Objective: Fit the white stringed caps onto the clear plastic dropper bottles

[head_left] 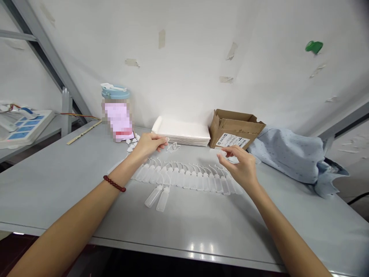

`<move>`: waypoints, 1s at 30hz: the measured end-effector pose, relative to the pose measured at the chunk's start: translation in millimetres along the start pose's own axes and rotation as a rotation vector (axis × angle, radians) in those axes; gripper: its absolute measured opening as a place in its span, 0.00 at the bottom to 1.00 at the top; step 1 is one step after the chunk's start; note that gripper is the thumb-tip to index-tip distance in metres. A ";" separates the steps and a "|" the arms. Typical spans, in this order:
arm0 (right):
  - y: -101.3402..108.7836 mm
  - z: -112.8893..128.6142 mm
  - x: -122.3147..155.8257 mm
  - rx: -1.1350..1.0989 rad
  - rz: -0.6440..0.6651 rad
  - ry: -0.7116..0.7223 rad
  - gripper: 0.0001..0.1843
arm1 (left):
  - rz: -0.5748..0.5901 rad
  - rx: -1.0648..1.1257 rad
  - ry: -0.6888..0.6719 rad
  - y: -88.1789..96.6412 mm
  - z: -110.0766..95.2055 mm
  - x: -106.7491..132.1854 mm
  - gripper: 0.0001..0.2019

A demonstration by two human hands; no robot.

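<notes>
My left hand [150, 144] pinches a small white piece [167, 139]; my right hand [241, 163] curls, contents indeterminable. Corded translucent tags [193, 180] lie rowed on the gray table [184, 231]: likely light, slick; grip bodies, not limp cords.

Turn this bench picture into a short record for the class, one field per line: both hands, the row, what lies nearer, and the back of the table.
Left hand: fingertips close together, near bunched white cord; grip unclear
Right hand: thumb and fingers curved; anything held is unclear
Bracelet: dark red, left wrist
Row: translucent pieces with white loops, side by side
Nearer: two similar pieces, lying together
Table: grey
Back: white stack, left of an open cardboard box
Right side: pale blue cloth
</notes>
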State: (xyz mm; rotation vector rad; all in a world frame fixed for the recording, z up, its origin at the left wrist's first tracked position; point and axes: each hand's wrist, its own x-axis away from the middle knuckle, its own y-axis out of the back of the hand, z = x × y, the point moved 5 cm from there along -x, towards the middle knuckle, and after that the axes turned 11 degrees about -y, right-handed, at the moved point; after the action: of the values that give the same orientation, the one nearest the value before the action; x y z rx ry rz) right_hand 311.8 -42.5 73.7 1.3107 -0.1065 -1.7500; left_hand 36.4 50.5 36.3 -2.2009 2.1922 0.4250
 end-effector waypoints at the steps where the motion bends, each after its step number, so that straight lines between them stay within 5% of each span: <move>1: 0.7 1.1 0.0 -0.004 -0.003 -0.003 0.01 | 0.005 0.013 0.009 -0.5 0.7 0.5 0.09; 12: -0.7 14.1 5.3 -0.095 0.038 -0.081 0.02 | 0.060 0.211 0.073 -6.4 -3.9 5.3 0.09; 16: -6.3 24.3 9.3 -0.162 0.137 -0.131 0.03 | 0.054 0.136 -0.106 -18.0 -28.1 23.5 0.09; 20: -13.4 36.5 16.4 -0.301 0.229 -0.219 0.04 | 0.161 -0.005 -0.323 -49.6 -53.7 58.0 0.07; 24: -22.9 45.6 25.0 -0.459 0.311 -0.327 0.01 | 0.247 0.118 -0.265 -74.1 -57.6 86.5 0.05; 30: -30.1 46.6 30.8 -0.535 0.361 -0.382 0.06 | 0.183 0.141 -0.242 -69.7 -56.8 87.6 0.05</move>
State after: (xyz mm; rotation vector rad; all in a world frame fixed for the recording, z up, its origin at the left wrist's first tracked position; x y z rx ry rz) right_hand 256.1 -66.5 55.1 0.5274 -0.0762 -1.5491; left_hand 114.2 -44.9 61.0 -1.7835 2.2230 0.4945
